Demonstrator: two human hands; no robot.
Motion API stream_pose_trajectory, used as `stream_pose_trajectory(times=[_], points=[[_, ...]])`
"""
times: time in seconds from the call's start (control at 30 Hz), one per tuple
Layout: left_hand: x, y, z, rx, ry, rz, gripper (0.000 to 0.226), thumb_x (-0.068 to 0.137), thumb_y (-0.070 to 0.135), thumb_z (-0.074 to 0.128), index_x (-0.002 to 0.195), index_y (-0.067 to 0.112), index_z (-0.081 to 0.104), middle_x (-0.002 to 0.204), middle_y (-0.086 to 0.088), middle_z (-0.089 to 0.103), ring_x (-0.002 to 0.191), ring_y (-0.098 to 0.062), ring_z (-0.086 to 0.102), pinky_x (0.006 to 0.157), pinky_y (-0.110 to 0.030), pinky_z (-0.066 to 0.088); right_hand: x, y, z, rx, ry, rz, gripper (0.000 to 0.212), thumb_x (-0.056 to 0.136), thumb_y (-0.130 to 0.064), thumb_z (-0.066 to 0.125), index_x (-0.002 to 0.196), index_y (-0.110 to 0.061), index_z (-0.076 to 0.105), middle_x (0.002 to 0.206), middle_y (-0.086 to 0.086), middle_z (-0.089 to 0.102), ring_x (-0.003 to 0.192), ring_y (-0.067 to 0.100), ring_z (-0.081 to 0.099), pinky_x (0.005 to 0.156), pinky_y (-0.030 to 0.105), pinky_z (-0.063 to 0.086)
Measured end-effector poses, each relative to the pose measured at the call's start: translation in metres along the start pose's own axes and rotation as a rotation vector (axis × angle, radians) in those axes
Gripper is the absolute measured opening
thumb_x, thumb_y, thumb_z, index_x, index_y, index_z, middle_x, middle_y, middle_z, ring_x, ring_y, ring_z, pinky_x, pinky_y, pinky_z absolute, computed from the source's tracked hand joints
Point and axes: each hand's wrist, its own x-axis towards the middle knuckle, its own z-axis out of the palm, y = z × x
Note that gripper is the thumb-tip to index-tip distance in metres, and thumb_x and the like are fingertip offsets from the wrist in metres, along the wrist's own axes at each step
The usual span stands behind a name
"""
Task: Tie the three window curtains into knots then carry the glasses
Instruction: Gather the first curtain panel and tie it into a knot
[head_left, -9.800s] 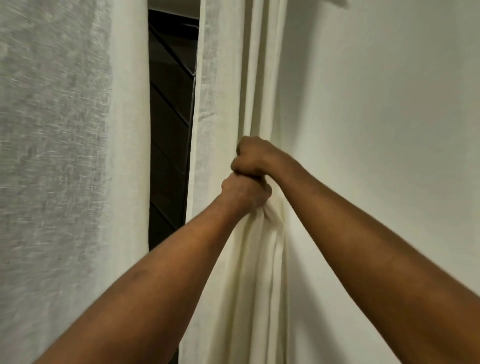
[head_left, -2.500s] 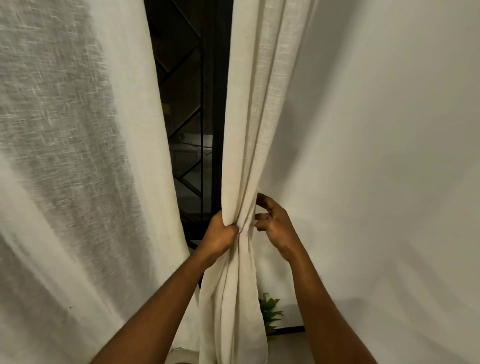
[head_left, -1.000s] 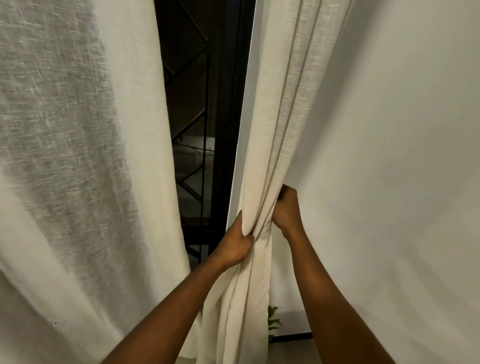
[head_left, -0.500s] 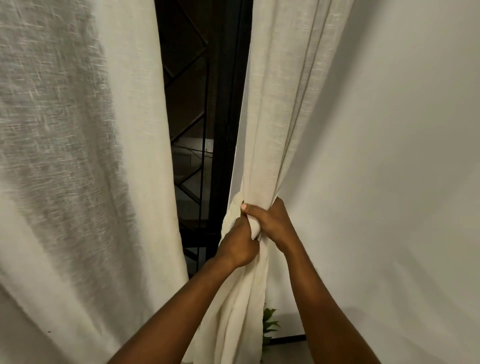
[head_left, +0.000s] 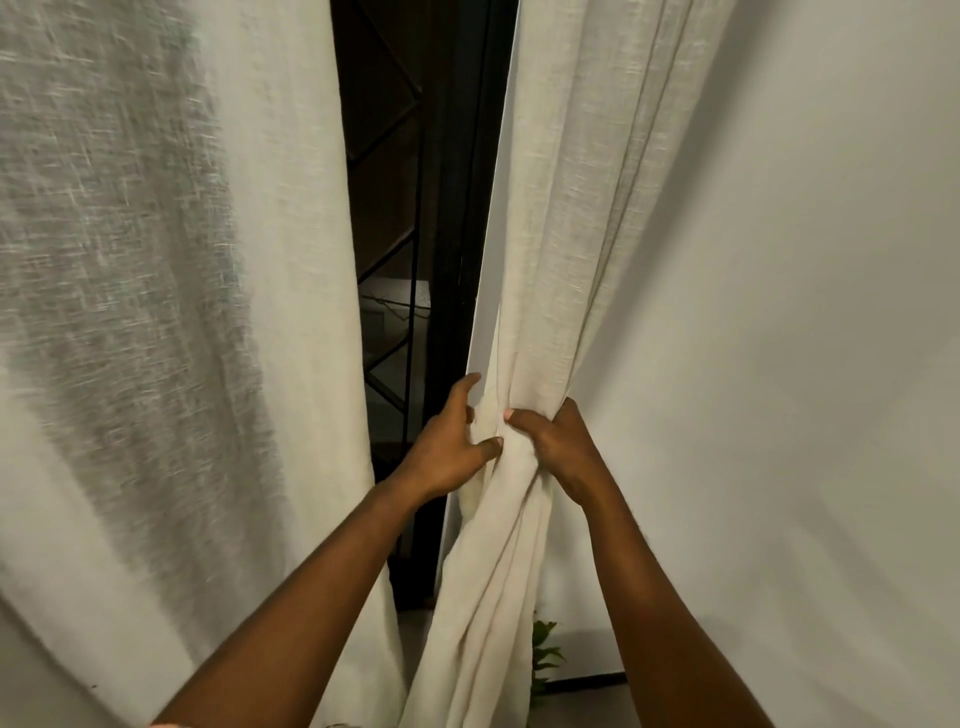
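Note:
A cream linen curtain (head_left: 561, 218) hangs gathered into a bunch beside the white wall. My right hand (head_left: 558, 447) grips the bunch from the right, fingers wrapped round the folds. My left hand (head_left: 449, 449) presses on the bunch from the left, thumb against the cloth and fingers partly spread over it. Below the hands the fabric (head_left: 483, 597) falls in twisted folds. A second cream curtain (head_left: 156, 312) hangs wide on the left. No glasses are in view.
A dark window (head_left: 415, 234) with black metal bars shows between the two curtains. The white wall (head_left: 805, 312) fills the right side. A small green plant (head_left: 543, 657) stands on the floor by the dark skirting, behind the curtain's lower part.
My left hand has loosened from a closed fist and spread its fingers over the bunch. My right hand stays clenched on the gathered fabric at the same height.

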Motion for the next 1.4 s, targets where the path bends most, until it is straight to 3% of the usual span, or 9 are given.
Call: stream_pose_trajectory(times=[0.3, 0.47, 0.57, 0.73, 0.87, 0.93, 1.1, 1.23, 1.4], points=[[0.004, 0.028, -0.028, -0.248, 0.023, -0.266, 0.020, 0.094, 0.020, 0.054, 0.113, 0.016, 0.061, 0.083, 0.000, 0.057, 0.064, -0.011, 0.052, 0.055, -0.023, 0.041, 0.012, 0.006, -0.014, -0.114, 0.067, -0.031, 0.045, 0.090, -0.024, 0.064, 0.132, -0.010, 0.054, 0.120, 0.004, 0.064, 0.109, 0.021, 0.060, 0.090, 0.030, 0.047], [0.007, 0.034, -0.053, -0.899, -0.289, -0.519, 0.028, 0.096, 0.036, 0.048, 0.097, 0.009, 0.057, 0.054, 0.002, 0.041, 0.035, -0.003, 0.032, 0.030, -0.013, 0.027, 0.016, 0.011, -0.008, -0.210, 0.170, -0.088, 0.052, 0.087, -0.034, 0.069, 0.130, -0.009, 0.053, 0.119, -0.001, 0.061, 0.106, 0.014, 0.058, 0.089, 0.026, 0.046], [-0.001, 0.041, -0.047, -0.934, -0.304, -0.604, 0.035, 0.101, 0.034, 0.038, 0.079, 0.007, 0.047, 0.043, 0.002, 0.044, 0.027, -0.003, 0.031, 0.028, -0.012, 0.027, 0.011, 0.008, -0.004, -0.314, 0.402, -0.157, 0.054, 0.081, -0.035, 0.075, 0.121, -0.009, 0.051, 0.114, 0.000, 0.056, 0.101, 0.015, 0.056, 0.090, 0.033, 0.050], [-0.006, 0.044, -0.023, -0.773, -0.244, -0.532, 0.029, 0.099, 0.014, 0.044, 0.127, 0.016, 0.051, 0.069, -0.007, 0.060, 0.035, -0.008, 0.043, 0.032, -0.016, 0.039, -0.003, -0.002, 0.012, -0.341, 0.617, -0.198, 0.069, 0.080, -0.033, 0.077, 0.132, -0.010, 0.037, 0.126, 0.008, 0.057, 0.110, 0.029, 0.060, 0.092, 0.038, 0.050], [-0.009, 0.054, -0.004, -0.660, -0.267, -0.432, 0.040, 0.097, 0.007, 0.051, 0.133, 0.022, 0.047, 0.089, -0.018, 0.068, 0.053, -0.010, 0.063, 0.054, -0.025, 0.057, -0.009, -0.007, 0.019, -0.374, 0.673, -0.186, 0.071, 0.081, -0.037, 0.074, 0.132, -0.009, 0.034, 0.123, 0.012, 0.059, 0.105, 0.033, 0.063, 0.085, 0.039, 0.053], [-0.007, 0.053, -0.001, -0.539, -0.286, -0.370, 0.043, 0.096, 0.010, 0.053, 0.138, 0.019, 0.046, 0.094, -0.020, 0.069, 0.059, -0.010, 0.063, 0.067, -0.029, 0.057, -0.005, -0.007, 0.016, -0.463, 0.619, -0.161, 0.064, 0.085, -0.041, 0.068, 0.130, -0.008, 0.039, 0.118, 0.012, 0.063, 0.102, 0.033, 0.064, 0.086, 0.040, 0.053], [-0.010, 0.060, -0.012, -0.383, -0.327, -0.284, 0.027, 0.096, 0.018, 0.055, 0.123, 0.019, 0.057, 0.069, -0.005, 0.062, 0.048, -0.009, 0.056, 0.047, -0.026, 0.049, 0.002, -0.017, -0.005, -0.623, 0.176, -0.181, 0.040, 0.094, -0.048, 0.051, 0.109, -0.013, 0.060, 0.095, 0.003, 0.068, 0.088, 0.024, 0.065, 0.069, 0.029, 0.046], [-0.005, 0.058, -0.010, -0.250, -0.201, -0.224, 0.029, 0.094, 0.023, 0.058, 0.122, 0.014, 0.059, 0.088, -0.004, 0.072, 0.075, -0.014, 0.069, 0.068, -0.033, 0.058, 0.005, -0.035, -0.023, -0.225, -0.203, -0.001, 0.077, 0.082, -0.079, 0.031, 0.113, -0.018, 0.068, 0.101, -0.002, 0.072, 0.095, 0.016, 0.067, 0.080, 0.027, 0.052], [-0.003, 0.056, 0.005, 0.051, 0.086, -0.184, 0.054, 0.064, 0.053, 0.054, 0.106, 0.019, 0.066, 0.087, -0.004, 0.070, 0.077, -0.025, 0.068, 0.066, -0.043, 0.059, -0.001, -0.037, -0.017, -0.286, -0.298, -0.085, 0.055, 0.081, -0.055, 0.068, 0.125, -0.023, 0.060, 0.111, -0.006, 0.069, 0.100, 0.007, 0.066, 0.086, 0.025, 0.054]])
